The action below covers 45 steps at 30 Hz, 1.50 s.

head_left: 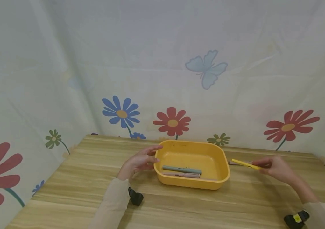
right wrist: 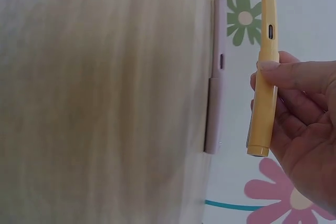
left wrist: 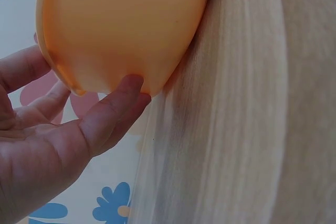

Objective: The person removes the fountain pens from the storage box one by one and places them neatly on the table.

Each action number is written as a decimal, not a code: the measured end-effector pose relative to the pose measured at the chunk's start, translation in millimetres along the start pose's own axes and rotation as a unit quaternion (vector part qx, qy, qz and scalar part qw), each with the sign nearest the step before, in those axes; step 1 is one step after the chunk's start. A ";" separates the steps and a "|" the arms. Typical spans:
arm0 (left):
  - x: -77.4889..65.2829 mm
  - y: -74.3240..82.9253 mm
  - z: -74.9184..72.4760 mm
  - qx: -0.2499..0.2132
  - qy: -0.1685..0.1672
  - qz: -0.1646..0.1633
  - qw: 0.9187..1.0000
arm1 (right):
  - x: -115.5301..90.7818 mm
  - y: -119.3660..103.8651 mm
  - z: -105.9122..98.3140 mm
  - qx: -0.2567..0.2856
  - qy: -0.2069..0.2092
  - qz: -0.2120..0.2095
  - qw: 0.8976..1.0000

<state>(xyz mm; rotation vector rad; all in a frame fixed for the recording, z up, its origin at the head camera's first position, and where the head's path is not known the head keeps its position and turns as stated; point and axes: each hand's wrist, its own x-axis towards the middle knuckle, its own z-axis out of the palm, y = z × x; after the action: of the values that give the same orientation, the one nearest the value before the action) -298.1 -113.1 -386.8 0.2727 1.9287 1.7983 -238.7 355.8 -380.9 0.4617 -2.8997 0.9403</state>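
Note:
A yellow plastic basin [head_left: 192, 183] stands on the table with a teal pen [head_left: 181, 170] and a pinkish pen [head_left: 183, 175] lying near its front wall. My left hand [head_left: 140, 161] rests at the basin's left end, its fairly straight fingers [left wrist: 113, 111] touching the rim and outer wall. To the right of the basin, my right hand [head_left: 277, 168] pinches a yellow pen [right wrist: 266, 77] between thumb and fingers, above the table. Beyond it, a pale mauve pen [right wrist: 216, 77] lies on the tabletop, partly behind the yellow pen and hand in the head view.
The wood-grain table [head_left: 73, 197] ends at a pale curtain [head_left: 151, 63] printed with flowers and a butterfly. A dark wrist device [head_left: 135, 196] sits at the left sleeve, another dark device [head_left: 295, 219] at the right sleeve.

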 end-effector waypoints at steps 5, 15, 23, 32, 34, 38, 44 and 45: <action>0.4 0.4 0.0 0.003 0.002 -0.001 1.000 | 0.7 6.0 3.1 0.006 -0.009 -0.005 1.000; 0.9 -1.4 -1.0 -0.003 -0.004 0.003 1.000 | 7.5 9.7 6.8 -0.029 -0.030 -0.014 0.999; -0.3 -0.6 0.1 0.000 -0.002 0.000 1.000 | 10.1 9.9 8.0 -0.020 -0.051 -0.008 0.998; 0.0 0.7 0.1 -0.001 -0.001 -0.001 1.000 | 13.7 10.0 7.9 -0.028 -0.068 -0.017 0.997; 0.2 0.6 -0.2 0.000 -0.002 0.002 1.000 | 14.9 10.1 7.5 -0.031 -0.069 -0.026 0.997; -1.2 -2.1 -1.7 0.016 -0.005 0.009 1.000 | 15.9 11.2 8.9 -0.037 -0.072 -0.038 0.996; -3.0 -5.9 -3.1 0.041 0.008 0.006 0.999 | 17.1 13.4 12.6 -0.045 -0.075 -0.043 0.995; -2.7 -5.6 -3.0 0.040 0.008 0.006 0.999 | 17.5 13.6 12.4 -0.049 -0.072 -0.046 0.995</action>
<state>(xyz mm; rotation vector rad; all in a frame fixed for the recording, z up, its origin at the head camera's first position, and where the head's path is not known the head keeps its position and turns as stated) -296.1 -117.7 -391.7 0.2992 2.0174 1.7386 -259.1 354.4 -396.1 0.6755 -3.0053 0.7774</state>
